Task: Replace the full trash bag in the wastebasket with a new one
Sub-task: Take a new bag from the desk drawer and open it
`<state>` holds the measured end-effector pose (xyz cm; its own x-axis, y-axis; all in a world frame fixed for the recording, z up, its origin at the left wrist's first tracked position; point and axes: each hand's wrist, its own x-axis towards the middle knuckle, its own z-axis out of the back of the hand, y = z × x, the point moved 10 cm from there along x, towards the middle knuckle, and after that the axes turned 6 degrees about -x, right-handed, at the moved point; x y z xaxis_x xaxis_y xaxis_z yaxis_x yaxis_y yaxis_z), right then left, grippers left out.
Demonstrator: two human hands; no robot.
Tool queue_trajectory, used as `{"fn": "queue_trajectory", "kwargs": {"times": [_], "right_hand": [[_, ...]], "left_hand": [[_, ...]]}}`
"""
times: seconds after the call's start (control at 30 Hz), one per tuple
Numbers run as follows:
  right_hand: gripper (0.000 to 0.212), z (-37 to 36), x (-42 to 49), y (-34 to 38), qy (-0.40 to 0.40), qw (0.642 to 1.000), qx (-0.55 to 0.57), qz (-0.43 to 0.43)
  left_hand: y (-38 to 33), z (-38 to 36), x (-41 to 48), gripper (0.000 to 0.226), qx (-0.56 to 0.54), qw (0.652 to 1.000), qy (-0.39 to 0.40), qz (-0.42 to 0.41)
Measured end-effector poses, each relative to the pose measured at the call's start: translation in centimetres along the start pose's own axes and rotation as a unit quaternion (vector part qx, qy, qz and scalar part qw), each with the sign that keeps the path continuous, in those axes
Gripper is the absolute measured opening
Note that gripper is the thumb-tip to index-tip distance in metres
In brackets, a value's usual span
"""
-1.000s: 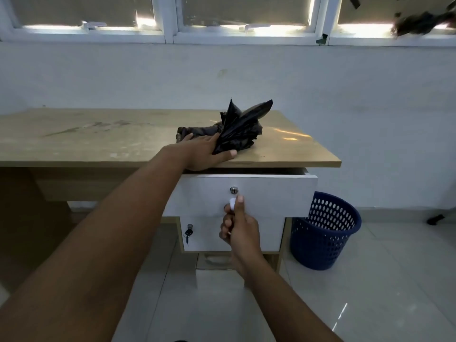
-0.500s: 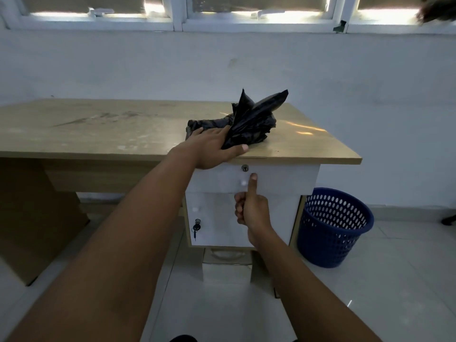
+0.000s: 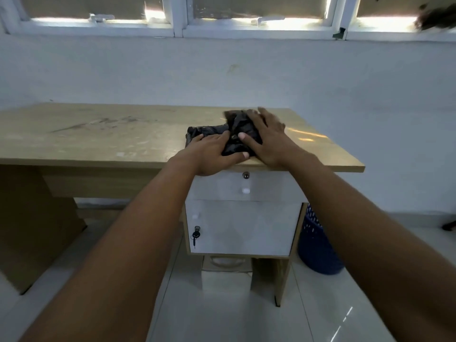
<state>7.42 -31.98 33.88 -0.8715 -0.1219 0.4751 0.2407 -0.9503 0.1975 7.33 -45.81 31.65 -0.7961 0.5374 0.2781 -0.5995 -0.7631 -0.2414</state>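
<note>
A crumpled black trash bag [image 3: 237,134] lies on the right part of the wooden desk top [image 3: 111,137], near the front edge. My left hand [image 3: 212,154] grips its near left side, thumb laid along the front. My right hand [image 3: 269,137] lies flat over its right half, fingers spread. The blue perforated wastebasket [image 3: 318,245] stands on the floor to the right of the desk cabinet, mostly hidden behind my right forearm; I cannot see into it.
Below the bag is a white drawer [image 3: 246,187] with a lock, shut, and under it a white cabinet door [image 3: 244,228] with keys hanging in the lock [image 3: 196,234]. A white wall and windows stand behind the desk. The floor is pale tile.
The drawer went from pulled out to pushed in. My right hand left the drawer front and came up onto the bag, which now lies flatter. The view moved closer to the desk.
</note>
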Motion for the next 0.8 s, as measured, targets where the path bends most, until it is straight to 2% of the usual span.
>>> {"fn": "queue_trajectory", "kwargs": {"times": [0.07, 0.23, 0.37, 0.5, 0.57, 0.7, 0.8], "right_hand": [[0.066, -1.4, 0.2, -1.0, 0.039, 0.999, 0.021, -0.028], [0.065, -1.4, 0.2, -1.2, 0.06, 0.997, 0.034, -0.046], [0.062, -1.1, -0.3, -0.8, 0.065, 0.995, 0.052, -0.058], [0.056, -0.6, -1.0, -0.6, 0.059, 0.991, 0.087, -0.084], [0.052, 0.1, -1.3, -0.4, 0.072, 0.984, 0.126, -0.101], [0.042, 4.3, -1.4, 0.5, 0.104, 0.965, 0.196, -0.138], [0.038, 9.9, -0.8, 1.9, 0.104, 0.949, 0.244, -0.168]], "left_hand": [[0.2, 0.1, 0.0, 0.078, -0.01, 1.0, -0.003, 0.011], [0.6, -0.3, 0.6, 0.073, -0.018, 1.0, 0.01, 0.01], [0.7, -0.3, 0.4, 0.083, -0.016, 0.999, 0.023, 0.014], [0.5, -1.0, -0.1, 0.089, -0.039, 0.996, 0.074, 0.042], [0.0, 0.0, -0.1, 0.079, -0.072, 0.992, 0.082, 0.058], [-2.3, 5.7, -0.6, 0.035, -0.08, 0.993, 0.061, 0.059], [-4.2, 12.3, -1.3, 0.028, -0.126, 0.99, 0.02, 0.069]]}}
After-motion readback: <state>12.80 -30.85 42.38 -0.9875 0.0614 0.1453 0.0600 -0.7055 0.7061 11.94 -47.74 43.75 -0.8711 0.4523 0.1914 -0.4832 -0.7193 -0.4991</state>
